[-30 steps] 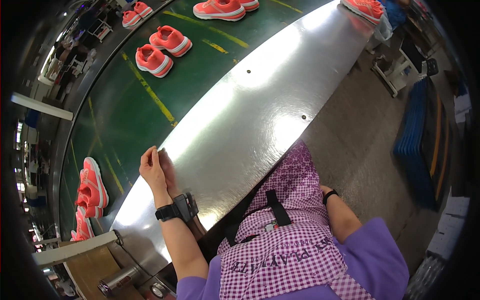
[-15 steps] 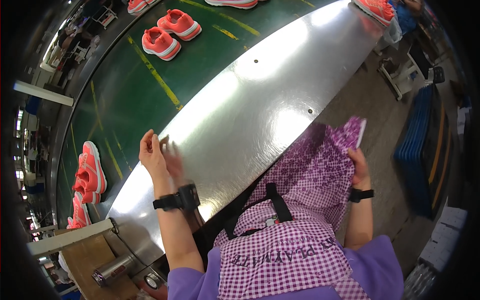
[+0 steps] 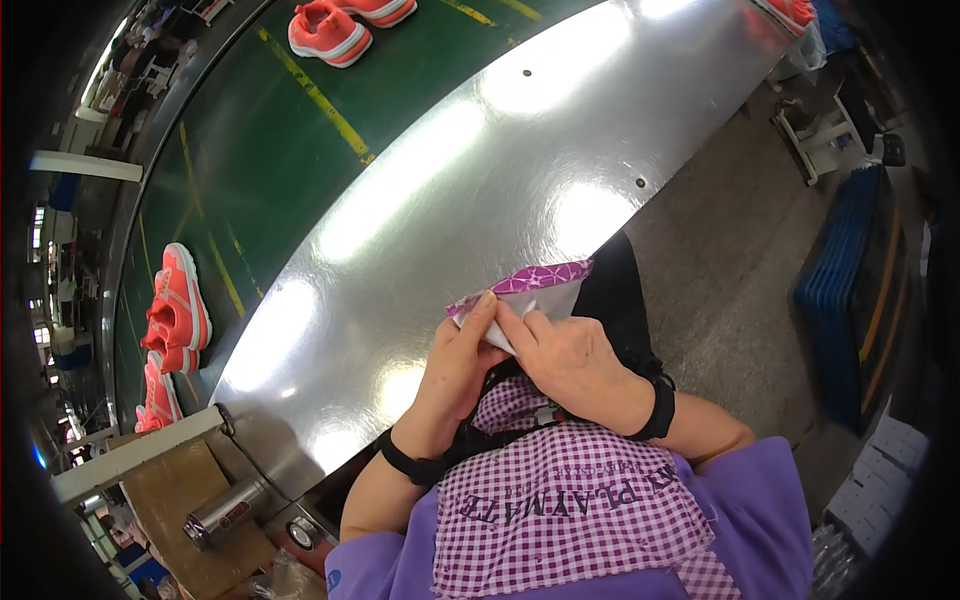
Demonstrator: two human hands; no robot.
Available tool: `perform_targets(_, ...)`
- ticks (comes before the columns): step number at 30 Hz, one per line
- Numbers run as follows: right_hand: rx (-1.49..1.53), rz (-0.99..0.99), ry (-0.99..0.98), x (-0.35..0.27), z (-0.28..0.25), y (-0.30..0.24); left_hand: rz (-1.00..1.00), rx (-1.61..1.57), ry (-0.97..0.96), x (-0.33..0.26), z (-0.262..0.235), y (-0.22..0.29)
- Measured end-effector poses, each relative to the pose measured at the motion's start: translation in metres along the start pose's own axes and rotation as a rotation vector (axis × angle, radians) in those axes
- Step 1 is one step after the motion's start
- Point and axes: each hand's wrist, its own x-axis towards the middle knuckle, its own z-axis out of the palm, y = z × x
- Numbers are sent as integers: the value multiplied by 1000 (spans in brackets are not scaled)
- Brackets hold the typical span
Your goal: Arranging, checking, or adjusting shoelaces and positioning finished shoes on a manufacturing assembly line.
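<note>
Both of my hands are together in front of my waist, at the near edge of the shiny metal table (image 3: 430, 225). My left hand (image 3: 452, 368) pinches the lifted hem of my purple-and-white checked apron (image 3: 570, 510). Close beside it, my right hand (image 3: 578, 362) grips the same raised cloth, thumbs nearly touching. A purple patterned strip of the hem shows above the fingers, with a pale underside below it. Part of the fold is hidden behind the hands. Each wrist wears a black band.
Beyond the table runs a green conveyor belt (image 3: 265, 170) with yellow lines. Coral shoes stand on it, a pair (image 3: 178, 315) at left and another pair (image 3: 330, 38) farther off. A metal flask (image 3: 225, 513) lies at lower left. Blue stacked panels (image 3: 842, 275) stand at right.
My left hand has come down and right from over the table. My right hand has moved left, bringing the apron's hem in front of me, and both hands now hold it.
</note>
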Motion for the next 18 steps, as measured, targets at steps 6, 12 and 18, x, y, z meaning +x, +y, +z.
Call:
perform_targets(6,667,118,-105,5,-49,20,67,666,216,-21,-22,10)
perform_targets(12,702,319,192,-6,-25,35,117,-351,-184,-73,25,45)
perform_targets(18,1137,269,206,-13,-63,8,152,-374,-289,-144,14,42)
